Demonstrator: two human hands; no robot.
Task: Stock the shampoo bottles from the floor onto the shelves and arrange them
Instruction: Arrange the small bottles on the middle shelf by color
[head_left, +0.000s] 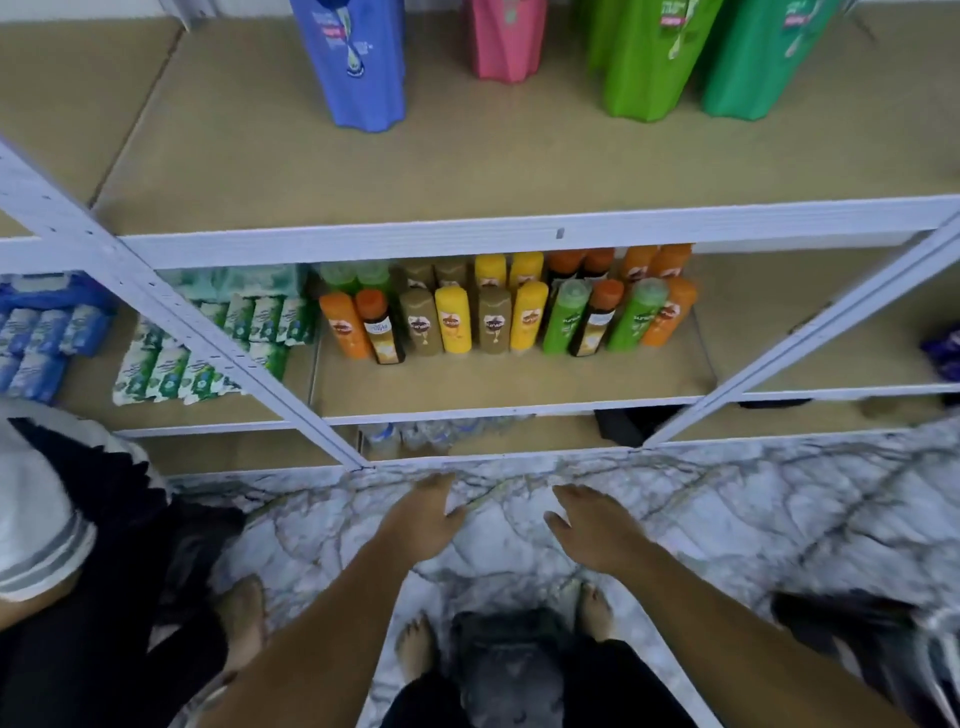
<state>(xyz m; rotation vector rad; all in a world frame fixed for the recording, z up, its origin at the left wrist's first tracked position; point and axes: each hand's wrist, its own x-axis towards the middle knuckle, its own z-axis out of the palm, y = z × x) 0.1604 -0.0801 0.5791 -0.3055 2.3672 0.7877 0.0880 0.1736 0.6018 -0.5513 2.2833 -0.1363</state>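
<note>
Our left hand (423, 522) and right hand (592, 527) hold nothing, fingers loosely extended, above the marbled floor (753, 519). Just beyond our fingertips, small shampoo bottles (498, 317) stand in two rows on the lower shelf (519, 384); larger bottles (639, 57) stand higher, farther ahead.

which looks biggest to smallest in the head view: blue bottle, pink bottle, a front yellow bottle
1. blue bottle
2. pink bottle
3. yellow bottle
Blue and pink are both cut off by the top edge, and pink stands further back, so their true order is unsure.
</note>
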